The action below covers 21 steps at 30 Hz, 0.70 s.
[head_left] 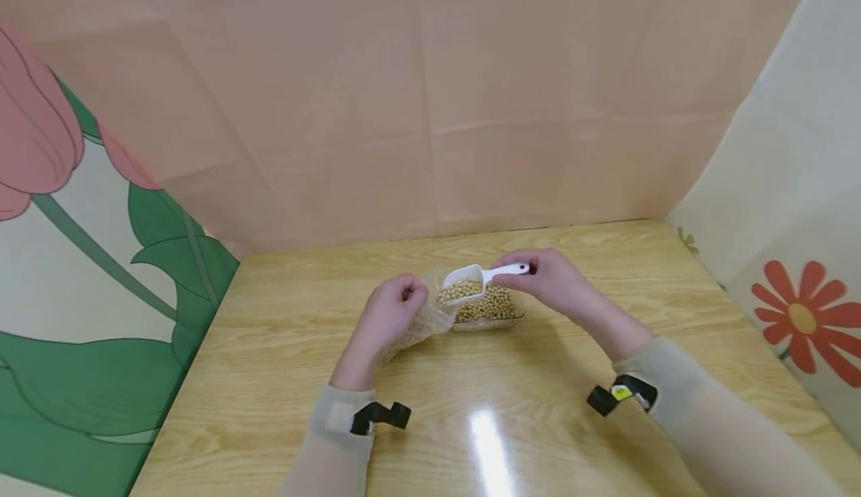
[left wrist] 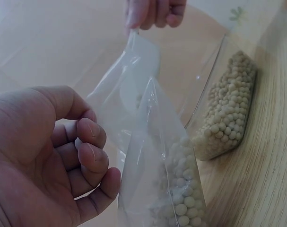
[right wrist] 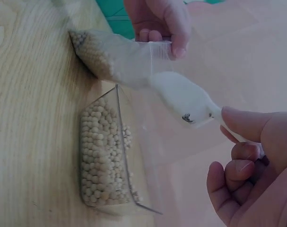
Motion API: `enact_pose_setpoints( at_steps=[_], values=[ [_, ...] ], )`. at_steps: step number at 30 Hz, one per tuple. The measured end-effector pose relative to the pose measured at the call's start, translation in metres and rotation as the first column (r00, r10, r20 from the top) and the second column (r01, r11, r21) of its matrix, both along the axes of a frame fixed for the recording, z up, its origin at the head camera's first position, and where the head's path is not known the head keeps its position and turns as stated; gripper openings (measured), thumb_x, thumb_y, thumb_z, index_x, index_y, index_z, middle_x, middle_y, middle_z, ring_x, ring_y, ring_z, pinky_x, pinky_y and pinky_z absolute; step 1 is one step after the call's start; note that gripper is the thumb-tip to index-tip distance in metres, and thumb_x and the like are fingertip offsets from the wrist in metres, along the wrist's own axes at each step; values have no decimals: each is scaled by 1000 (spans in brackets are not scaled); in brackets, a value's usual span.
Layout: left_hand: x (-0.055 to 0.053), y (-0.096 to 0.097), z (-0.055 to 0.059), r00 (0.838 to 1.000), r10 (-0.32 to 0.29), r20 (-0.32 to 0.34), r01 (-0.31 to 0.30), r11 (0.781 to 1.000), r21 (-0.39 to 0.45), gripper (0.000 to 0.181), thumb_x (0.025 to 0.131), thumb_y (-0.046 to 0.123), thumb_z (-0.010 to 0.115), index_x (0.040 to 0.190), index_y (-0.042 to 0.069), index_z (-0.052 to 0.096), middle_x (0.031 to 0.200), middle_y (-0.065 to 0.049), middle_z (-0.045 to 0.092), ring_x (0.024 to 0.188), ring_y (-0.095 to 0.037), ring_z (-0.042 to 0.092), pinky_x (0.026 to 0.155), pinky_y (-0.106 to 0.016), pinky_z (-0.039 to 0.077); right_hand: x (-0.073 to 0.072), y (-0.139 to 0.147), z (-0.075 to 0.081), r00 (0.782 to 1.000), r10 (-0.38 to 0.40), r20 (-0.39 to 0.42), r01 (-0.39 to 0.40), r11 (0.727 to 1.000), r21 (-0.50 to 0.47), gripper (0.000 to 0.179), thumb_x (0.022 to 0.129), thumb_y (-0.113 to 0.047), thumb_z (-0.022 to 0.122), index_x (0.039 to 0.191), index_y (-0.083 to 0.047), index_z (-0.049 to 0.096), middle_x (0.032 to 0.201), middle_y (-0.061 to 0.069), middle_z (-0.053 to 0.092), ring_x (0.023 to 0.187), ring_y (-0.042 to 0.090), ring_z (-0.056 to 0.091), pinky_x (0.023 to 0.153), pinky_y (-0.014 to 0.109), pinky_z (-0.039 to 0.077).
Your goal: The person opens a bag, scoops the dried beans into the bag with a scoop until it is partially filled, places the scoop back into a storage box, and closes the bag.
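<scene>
My left hand [head_left: 390, 314] pinches the top edge of a clear plastic bag [head_left: 418, 330], which holds pale round beans and rests on the table. In my right hand [head_left: 550, 280] is the handle of a white scoop [right wrist: 181, 97], held between thumb and fingers. Beans [head_left: 461, 290] fill the bowl of the scoop, whose front end reaches into the bag's mouth. Behind and below it stands a clear rectangular container [head_left: 487, 324] with more of the same beans [right wrist: 100, 165] in it. In the left wrist view the bag [left wrist: 181, 198] stands between my left hand and the container.
The wood-grain table [head_left: 269, 407] runs back to a pinkish-beige sheet [head_left: 430, 108]. Flower-printed panels flank it, with a pink tulip [head_left: 36, 116] at the left and a red flower [head_left: 803, 318] at the right.
</scene>
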<state>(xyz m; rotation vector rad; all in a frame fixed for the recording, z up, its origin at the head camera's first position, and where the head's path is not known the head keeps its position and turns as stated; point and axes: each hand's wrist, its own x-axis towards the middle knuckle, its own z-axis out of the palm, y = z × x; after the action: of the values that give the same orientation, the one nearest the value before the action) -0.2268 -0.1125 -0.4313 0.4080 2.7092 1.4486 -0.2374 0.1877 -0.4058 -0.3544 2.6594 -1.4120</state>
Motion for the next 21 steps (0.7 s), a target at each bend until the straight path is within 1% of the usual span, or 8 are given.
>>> enact_pose_setpoints(
  at_steps=[2,6,10,12,17,21],
  values=[
    [0,0,0,1000,-1,-1,1,1000,5,26,102,31,53,84,16,64,68,-1,51,54,-16,44,52,-32,40,1,-2,4,999,17,-34,-16,999,31,26,86,-44,78,107,-29,76,87,2,67,67,20,50,55,30,41],
    [1,0,0,1000,2,-10,-2,1000,5,26,102,31,53,83,17,63,69,-2,52,55,-16,45,53,-33,40,3,-7,12,993,47,-104,-37,994,103,27,87,-46,76,108,-29,76,85,-1,68,64,19,51,54,30,42],
    [1,0,0,1000,7,-14,-7,1000,1,25,101,31,53,83,17,64,69,-1,52,56,-16,45,54,-33,40,7,-12,18,980,78,-184,-48,986,161,22,89,-40,76,107,-27,76,84,-4,68,63,16,52,55,30,43],
    [1,0,0,1000,6,-12,-6,1000,3,26,101,31,53,84,15,65,68,-1,52,56,-16,45,54,-32,40,10,-14,22,973,86,-214,-46,982,186,19,90,-37,77,106,-27,76,84,-6,68,62,15,53,55,30,43],
    [1,-1,0,1000,9,-9,-9,1000,-2,27,101,31,53,84,13,65,67,-1,51,56,-17,44,53,-32,40,14,-17,28,964,86,-252,-30,976,217,18,89,-33,78,106,-27,76,87,-8,69,63,14,56,56,32,45],
    [1,-1,0,1000,18,-12,-18,1000,-12,26,101,31,53,83,15,64,67,-1,52,57,-17,45,54,-33,40,14,-16,29,965,81,-249,-30,979,201,19,89,-34,78,107,-27,76,90,-7,70,66,14,57,58,32,47]
  ],
)
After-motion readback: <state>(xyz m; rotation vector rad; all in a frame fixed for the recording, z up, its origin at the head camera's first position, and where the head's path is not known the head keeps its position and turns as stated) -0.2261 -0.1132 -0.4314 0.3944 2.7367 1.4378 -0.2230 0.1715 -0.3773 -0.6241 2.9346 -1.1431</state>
